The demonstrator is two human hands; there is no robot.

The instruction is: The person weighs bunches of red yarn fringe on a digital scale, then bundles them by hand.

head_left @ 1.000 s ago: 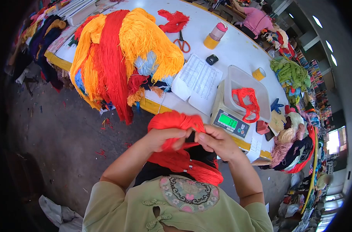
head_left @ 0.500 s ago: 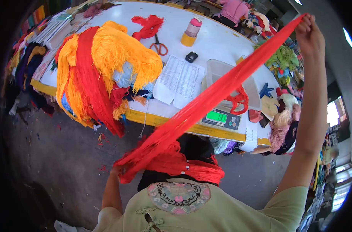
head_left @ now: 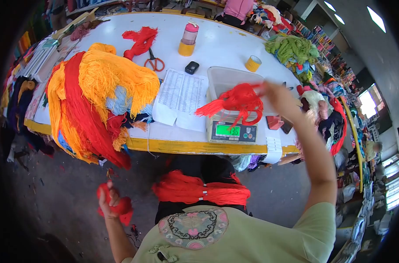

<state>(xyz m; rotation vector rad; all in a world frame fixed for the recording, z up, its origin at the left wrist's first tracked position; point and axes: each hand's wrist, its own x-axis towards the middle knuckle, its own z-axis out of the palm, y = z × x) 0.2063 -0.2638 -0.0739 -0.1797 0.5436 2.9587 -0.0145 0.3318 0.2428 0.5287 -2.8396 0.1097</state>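
Low at the left, my left hand (head_left: 110, 202) is closed round a loose bunch of red yarn (head_left: 125, 206). My right hand (head_left: 276, 97), blurred by motion, is at the right edge of a clear plastic tub (head_left: 221, 76), beside a red yarn bundle (head_left: 241, 98) that hangs partly over the tub's front; whether its fingers grip the yarn is unclear. The tub sits on a scale (head_left: 233, 133) with a lit green display. More red yarn (head_left: 199, 189), with white ties, lies across the lap.
Yellow and red yarn (head_left: 111, 79) hangs over the table's left front edge. Printed sheets (head_left: 179, 94), a black device (head_left: 192, 67), scissors (head_left: 154, 63), a pink bottle (head_left: 189, 37) and a tape roll (head_left: 253, 64) are on the table. A person in pink (head_left: 238, 8) is behind.
The long red strand is no longer stretched between my hands. My right hand has come down to the tub, where a larger red bundle now shows. The view has shifted and the display reading has changed.
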